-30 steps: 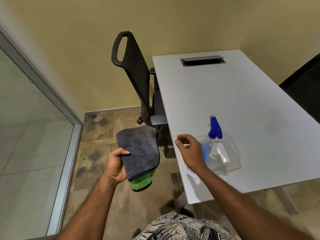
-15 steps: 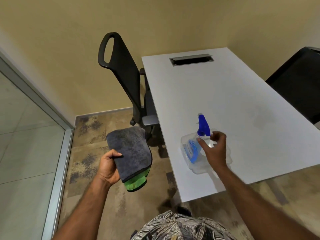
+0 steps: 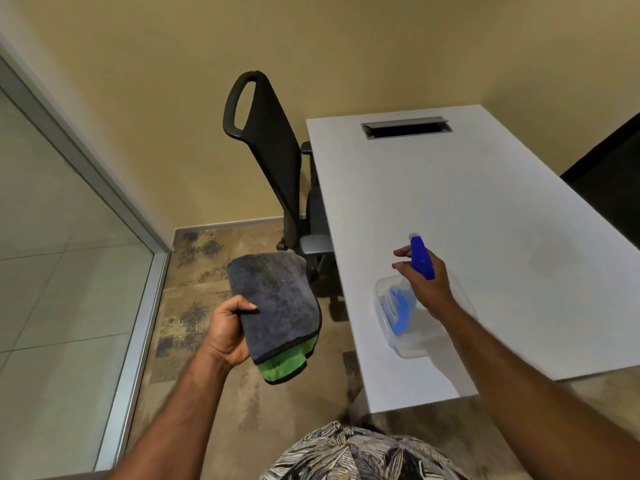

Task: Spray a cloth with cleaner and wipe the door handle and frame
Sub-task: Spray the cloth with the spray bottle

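Spray bottle (image 3: pixel 403 308) now gripped above white table (image 3: pixel 485 202).

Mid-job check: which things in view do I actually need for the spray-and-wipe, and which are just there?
Needed:
grey-green cloth, held in left hand
spray bottle, gripped by right hand

Just there:
white table
black chair
glass partition
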`<state>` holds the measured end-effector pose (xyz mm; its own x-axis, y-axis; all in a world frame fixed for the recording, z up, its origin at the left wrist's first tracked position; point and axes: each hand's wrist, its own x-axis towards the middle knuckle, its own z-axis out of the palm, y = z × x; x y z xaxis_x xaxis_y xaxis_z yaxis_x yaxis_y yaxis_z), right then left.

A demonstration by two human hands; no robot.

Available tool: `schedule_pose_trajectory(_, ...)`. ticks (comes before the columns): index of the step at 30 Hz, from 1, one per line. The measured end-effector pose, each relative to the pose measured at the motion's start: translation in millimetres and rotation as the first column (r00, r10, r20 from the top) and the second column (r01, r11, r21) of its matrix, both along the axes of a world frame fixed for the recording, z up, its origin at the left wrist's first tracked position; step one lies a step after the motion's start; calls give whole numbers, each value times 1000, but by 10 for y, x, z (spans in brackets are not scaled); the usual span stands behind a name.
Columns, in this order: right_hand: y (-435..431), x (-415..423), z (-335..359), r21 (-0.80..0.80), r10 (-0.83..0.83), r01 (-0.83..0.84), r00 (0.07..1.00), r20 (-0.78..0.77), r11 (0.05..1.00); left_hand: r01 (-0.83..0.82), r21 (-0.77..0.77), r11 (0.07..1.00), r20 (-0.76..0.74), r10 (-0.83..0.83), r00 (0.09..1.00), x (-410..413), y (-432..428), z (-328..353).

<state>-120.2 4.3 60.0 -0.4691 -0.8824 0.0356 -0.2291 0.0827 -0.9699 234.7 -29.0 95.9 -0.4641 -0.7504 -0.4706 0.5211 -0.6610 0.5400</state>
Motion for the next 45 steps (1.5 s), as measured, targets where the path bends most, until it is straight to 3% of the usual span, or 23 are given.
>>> schedule_pose_trajectory(6,17,56,511,-124,42,-56,993,-114,991,-21,-23,1000,-7,21,1000,26,12,63)
schedule_pose_trajectory(12,137,294,1253,-248,167,-235,949,-268,940,-32,-45,998,-18,32,999,29,-8,135)
schedule_pose_trajectory(19,414,786,1165,-143,419,-468,865,-274,872,-50,-89,995,-15,49,999,55,-18,192)
schedule_pose_trajectory(26,597,1172,765,40,399,-398,902,-165,917,-49,-105,993,-8,48,999,80,-3,194)
schedule_pose_trajectory(30,638,1281,741,109,425,-411,880,-211,905,-48,-96,994,-23,46,999,76,12,203)
schedule_pose_trajectory(37,678,1282,794,76,496,-494,834,-239,866,-51,-111,993,-9,50,999,98,18,246)
schedule_pose_trajectory(45,705,1288,755,56,443,-446,855,-271,894,-59,-105,993,-6,58,998,102,1,248)
